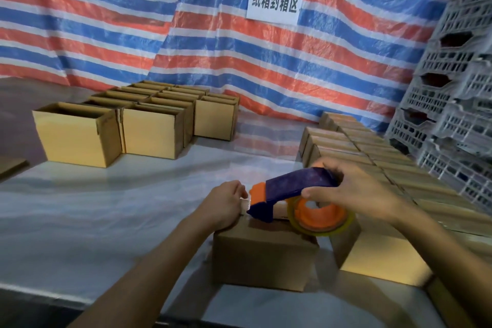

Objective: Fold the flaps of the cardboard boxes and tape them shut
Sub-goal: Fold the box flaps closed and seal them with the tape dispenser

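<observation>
**Fig. Sealing station, head view: one box in the middle of taping.**

The centre box (pixel 263 255) sits on the table (pixel 106 208) at 6 o'clock, its top flaps already folded flat. The left hand (pixel 226 204) curls over the box's far-left top edge and grips it. A pale scrap shows at its fingertips (probably the tape's free end, too blurred to confirm). The right hand (pixel 354 189) is wrapped round the blue-and-orange tape dispenser (pixel 292 186), whose nose touches the top at the far edge. Its tape roll (pixel 319 218) hangs over the near-right part of the top.

Judged progress on this box: folding is done and the tape strip is only starting, so the pull along the seam and the cut remain.

Judged progress overall:
- At 10 o'clock, a block of open boxes (pixel 149 128) stands with flaps up, neither folded nor taped.
- At 2 to 3 o'clock, rows of closed boxes (pixel 372 162) lie packed together and look finished.
- At 4 o'clock, a further box (pixel 383 255) touches the centre one (its state cannot be told).

A good share of the work therefore still lies ahead.
</observation>
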